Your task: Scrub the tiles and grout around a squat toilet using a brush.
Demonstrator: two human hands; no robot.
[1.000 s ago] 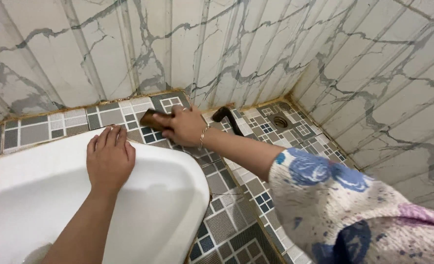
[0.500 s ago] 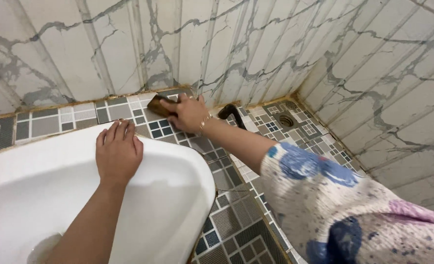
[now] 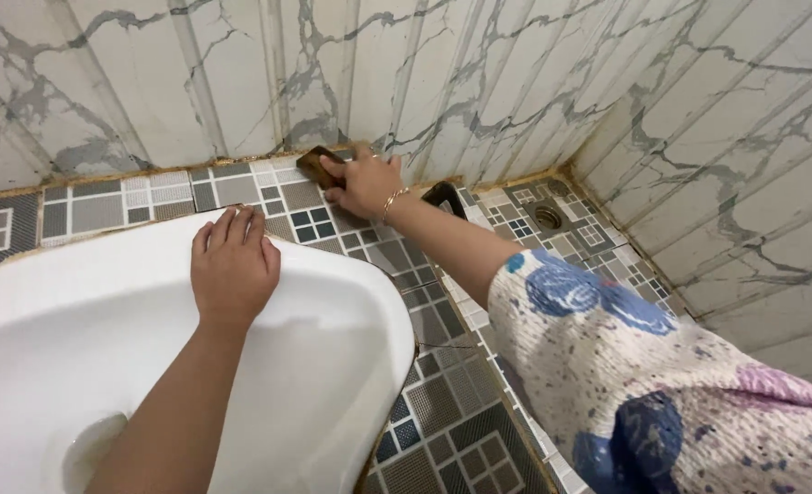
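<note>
My right hand (image 3: 365, 184) grips a brown scrub brush (image 3: 317, 164) and presses it on the patterned floor tiles (image 3: 241, 190) right at the foot of the marble-look wall. A gold bracelet sits on that wrist. My left hand (image 3: 234, 266) lies flat, fingers together, on the rim of the white squat toilet pan (image 3: 323, 366), holding nothing. Most of the brush is hidden under my fingers.
A dark curved pipe fitting (image 3: 445, 195) rises from the floor just right of my right wrist. A round floor drain (image 3: 547, 216) sits in the far corner. Marble-patterned walls (image 3: 479, 82) close off the back and right. My floral sleeve (image 3: 653, 375) fills the lower right.
My right hand has pushed the brush away from me across the tiles, up to the base of the wall. My left hand has stayed on the pan's rim.
</note>
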